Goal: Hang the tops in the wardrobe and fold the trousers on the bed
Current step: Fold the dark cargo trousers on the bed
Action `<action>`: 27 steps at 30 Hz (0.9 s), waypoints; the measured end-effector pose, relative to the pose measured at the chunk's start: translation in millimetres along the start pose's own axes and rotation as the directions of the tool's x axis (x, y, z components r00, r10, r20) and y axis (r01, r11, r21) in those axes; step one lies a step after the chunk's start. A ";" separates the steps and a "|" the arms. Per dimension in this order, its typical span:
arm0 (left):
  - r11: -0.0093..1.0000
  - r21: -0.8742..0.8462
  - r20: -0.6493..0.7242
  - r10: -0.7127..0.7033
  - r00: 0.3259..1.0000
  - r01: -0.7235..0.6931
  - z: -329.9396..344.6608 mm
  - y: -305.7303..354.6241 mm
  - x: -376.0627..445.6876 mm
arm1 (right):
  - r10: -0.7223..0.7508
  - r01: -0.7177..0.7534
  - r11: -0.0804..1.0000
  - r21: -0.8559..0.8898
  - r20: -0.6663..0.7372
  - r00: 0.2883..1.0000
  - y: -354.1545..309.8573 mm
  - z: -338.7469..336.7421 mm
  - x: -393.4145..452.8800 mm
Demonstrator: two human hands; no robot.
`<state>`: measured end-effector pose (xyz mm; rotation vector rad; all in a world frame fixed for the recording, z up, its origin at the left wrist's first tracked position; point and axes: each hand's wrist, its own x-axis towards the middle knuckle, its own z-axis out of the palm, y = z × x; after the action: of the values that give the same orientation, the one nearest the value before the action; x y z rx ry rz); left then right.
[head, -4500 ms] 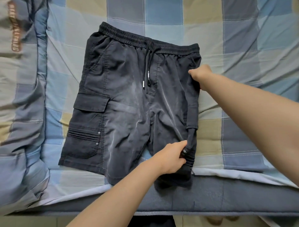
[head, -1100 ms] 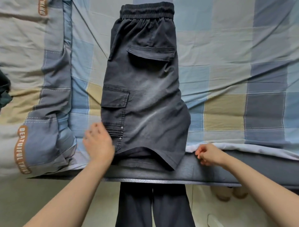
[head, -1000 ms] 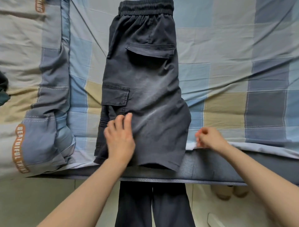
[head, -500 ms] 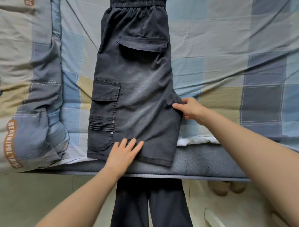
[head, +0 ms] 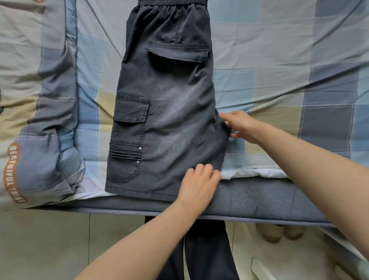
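Waistband (head: pixel 172 2) of shorts (head: pixel 167 112) — cropped

Left hand (head: pixel 198 183): palm down, fingers together and bent slightly at the knuckles, pressing flat; forearm bare, reaching up from the lower left. Right hand (head: pixel 240 126): thumb and fingers (head: pixel 224 117) extended toward the left, fingertips pinching at an edge; wrist straight, bare forearm running in from the lower right. Both arms extended forward, hands near each other but apart, right farther out than left.
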<state>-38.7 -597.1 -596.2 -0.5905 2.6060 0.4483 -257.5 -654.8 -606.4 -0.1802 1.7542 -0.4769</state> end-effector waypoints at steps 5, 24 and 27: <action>0.955 -0.070 0.159 -0.275 0.948 0.288 7.9 16.9 38.5 | -0.062 0.061 0.981 -0.185 0.005 0.998 0.5 4.6 6.7; 0.429 -0.797 0.292 -0.345 0.892 0.426 3.1 -70.5 -41.9 | -0.029 -0.004 0.988 -0.155 -0.208 0.978 -63.1 89.1 -18.1; 0.328 -0.798 0.388 -0.361 0.848 0.505 16.1 -95.7 -57.9 | -0.041 0.007 0.987 -0.163 -0.206 0.978 -70.5 113.6 -6.7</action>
<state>58.9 -653.6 -603.1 -1.4811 1.7239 1.6229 -156.1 -740.8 -590.5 -0.2746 2.0001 -0.3813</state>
